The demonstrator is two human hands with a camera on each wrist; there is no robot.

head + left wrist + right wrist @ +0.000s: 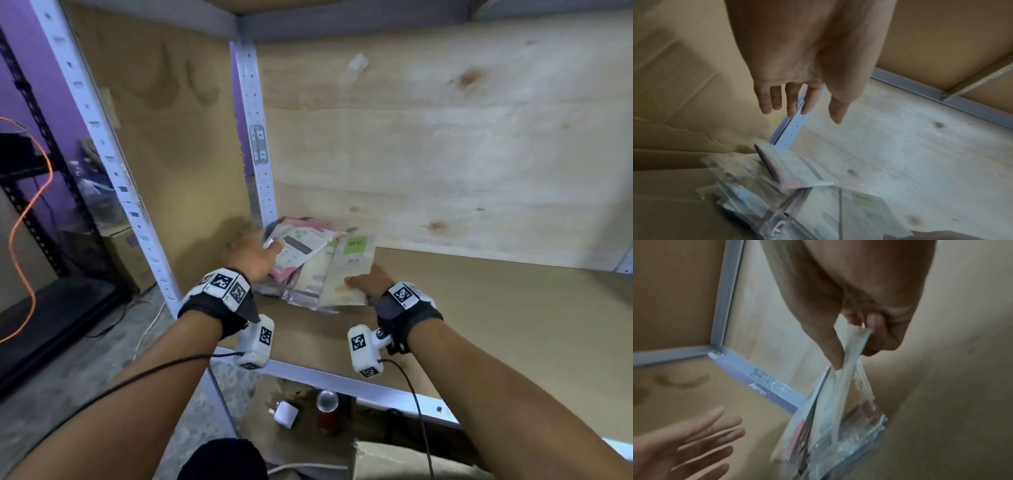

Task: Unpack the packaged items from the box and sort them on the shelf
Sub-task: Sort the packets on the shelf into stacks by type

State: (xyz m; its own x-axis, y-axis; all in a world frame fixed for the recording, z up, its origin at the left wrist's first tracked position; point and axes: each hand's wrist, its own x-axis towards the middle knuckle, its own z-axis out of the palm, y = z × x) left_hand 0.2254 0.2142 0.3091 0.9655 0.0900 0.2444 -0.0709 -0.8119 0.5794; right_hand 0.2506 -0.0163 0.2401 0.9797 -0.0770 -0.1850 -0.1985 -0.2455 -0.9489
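Centre frame, right hand pinches slippery, floppy packets by their near edge on the shelf; left hand fingers spread

Low in the middle of the frame, the top packet is pink and white with a grey band, and the packet beside it is cream with a lime-green label. The shelf board is tan, its back panel pale knotted wood, its posts white with holes. Black-and-white square markers pattern the wristbands. At left, an orange cable crosses a purple wall.
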